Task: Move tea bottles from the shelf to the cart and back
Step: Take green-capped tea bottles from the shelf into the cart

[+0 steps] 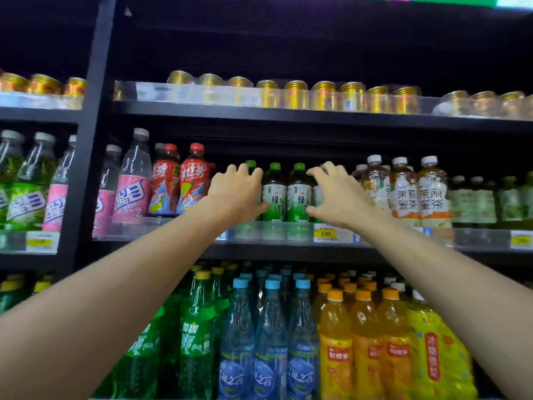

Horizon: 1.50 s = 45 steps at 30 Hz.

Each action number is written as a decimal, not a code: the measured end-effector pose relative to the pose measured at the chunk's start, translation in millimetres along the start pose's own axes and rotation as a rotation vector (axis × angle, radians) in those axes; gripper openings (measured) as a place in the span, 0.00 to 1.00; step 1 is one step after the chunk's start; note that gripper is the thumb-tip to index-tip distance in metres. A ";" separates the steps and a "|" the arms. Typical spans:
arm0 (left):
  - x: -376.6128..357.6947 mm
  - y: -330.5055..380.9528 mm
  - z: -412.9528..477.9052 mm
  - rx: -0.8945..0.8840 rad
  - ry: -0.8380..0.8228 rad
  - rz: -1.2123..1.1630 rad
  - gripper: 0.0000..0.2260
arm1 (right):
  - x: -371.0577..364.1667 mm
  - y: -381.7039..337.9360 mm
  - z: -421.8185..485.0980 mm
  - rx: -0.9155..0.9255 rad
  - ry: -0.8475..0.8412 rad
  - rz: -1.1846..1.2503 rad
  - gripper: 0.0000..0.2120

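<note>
- Forearms first: left forearm [129, 269] and right forearm [432, 269], both bare, run up and inward toward the yellow 3.00 price tag [325, 233].
- Left hand [235, 194], up-left of the tag: grip holds the left-end tea bottle [251, 164]. Fingers are curled over its shoulder, the green cap pokes up between them, and the thumb sits low beside the next label. The hand hides the bottle body.
- Right hand [339, 194], just above the tag: grip fairly wide, fingers arched, thumb apart. The right-end tea bottle [317, 197] is behind the palm and shows only a label sliver. Can't tell if the grip is actually on it.
- Middle tea bottles [274, 194]: two, between the hands, upright, with green caps and green-white labels facing out.
- All four tea bottles stand on the shelf [288, 249] that carries the tag, at its front rail.
- Left of the tag, same shelf: red iced tea bottles [193, 180], then pink-label bottles [132, 192] further left.
- Right of the tag, same shelf: amber tea bottles [432, 192] with white caps.
- Above the tag, next shelf up: a row of gold cans [294, 95].
- Below the tag: blue-cap water bottles [271, 342]; green soda bottles [197, 342] lower left; orange drink bottles [363, 342] lower right.
</note>
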State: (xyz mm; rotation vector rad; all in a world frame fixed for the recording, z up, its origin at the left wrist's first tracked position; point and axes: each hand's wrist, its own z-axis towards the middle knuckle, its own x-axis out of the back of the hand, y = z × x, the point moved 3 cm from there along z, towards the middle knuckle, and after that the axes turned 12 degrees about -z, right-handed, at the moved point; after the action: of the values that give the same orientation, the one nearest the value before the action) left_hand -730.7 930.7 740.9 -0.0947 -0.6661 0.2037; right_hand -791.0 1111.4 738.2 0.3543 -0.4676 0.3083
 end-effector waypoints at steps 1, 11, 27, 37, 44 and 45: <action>2.5 1.6 -5.8 0.008 -0.001 0.012 0.31 | 2.6 -0.8 -3.5 0.004 0.008 0.008 0.34; 44.1 -22.7 -77.5 0.102 -0.068 0.123 0.31 | 32.9 -55.0 -22.9 0.088 0.026 0.140 0.33; 131.1 -219.6 -276.8 0.388 -0.226 0.346 0.32 | 100.5 -328.8 -68.6 0.375 -0.050 0.429 0.36; 199.0 -336.1 -441.8 0.596 -0.334 0.463 0.31 | 158.1 -539.3 -123.9 0.615 -0.130 0.589 0.34; 234.5 -397.0 -554.0 0.767 -0.440 0.548 0.31 | 191.7 -654.9 -168.9 0.752 -0.149 0.727 0.33; 239.8 -405.2 -569.1 0.793 -0.450 0.560 0.31 | 196.3 -671.2 -175.5 0.775 -0.153 0.745 0.33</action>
State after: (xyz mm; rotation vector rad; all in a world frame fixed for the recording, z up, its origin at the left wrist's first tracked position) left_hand -129.1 575.1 501.7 0.5489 -0.9511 1.0343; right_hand -311.7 622.0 513.3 0.9615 -0.6103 1.2074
